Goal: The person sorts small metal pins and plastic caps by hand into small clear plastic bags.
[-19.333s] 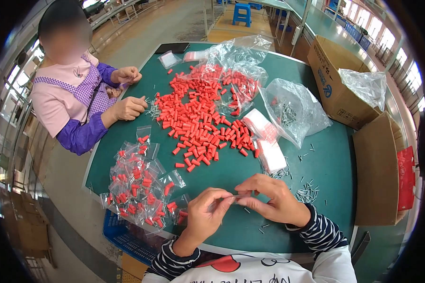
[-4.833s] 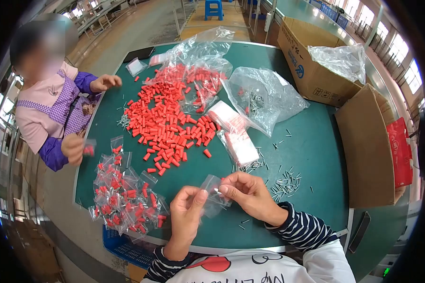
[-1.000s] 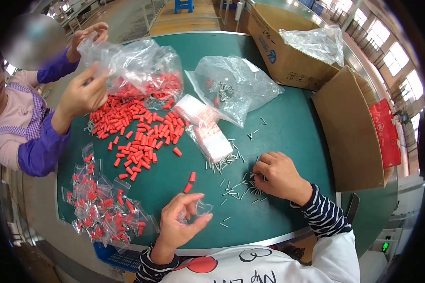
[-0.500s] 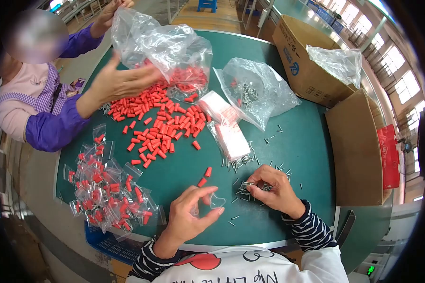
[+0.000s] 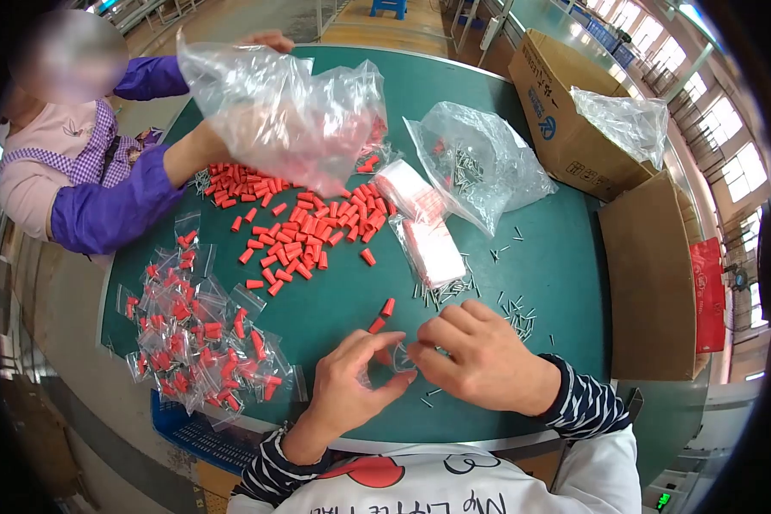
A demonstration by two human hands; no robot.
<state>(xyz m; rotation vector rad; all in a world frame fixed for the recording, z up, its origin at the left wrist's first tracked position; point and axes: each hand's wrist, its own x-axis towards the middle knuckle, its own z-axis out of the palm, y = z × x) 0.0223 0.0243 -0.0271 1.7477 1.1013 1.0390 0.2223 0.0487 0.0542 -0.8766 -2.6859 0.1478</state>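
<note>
My left hand (image 5: 349, 387) holds a small clear zip bag (image 5: 400, 360) with its mouth spread between thumb and forefinger. At that mouth is my right hand (image 5: 481, 360), fingers pinched together; the screws in its grip are mostly hidden by the fingers. Two red tapered plastic pieces (image 5: 387, 307) lie just beyond my left hand. Loose screws (image 5: 516, 319) are scattered beyond my right hand. Farther up lies a stack of flat zip bags (image 5: 434, 255), beside a large clear bag (image 5: 480, 176) with screws inside.
Across the table, a co-worker's purple sleeve (image 5: 116, 206) reaches to a big clear bag (image 5: 274, 111) over a heap of red pieces (image 5: 304, 227). Filled small bags (image 5: 201, 338) pile up at left. Cardboard boxes (image 5: 647, 283) stand along the right side; a blue basket (image 5: 201, 441) sits below the table edge.
My right hand has moved left from the screw pile to the zip bag's mouth. The co-worker's large bag has tipped lower over the red heap, and one hand is now behind its plastic.
</note>
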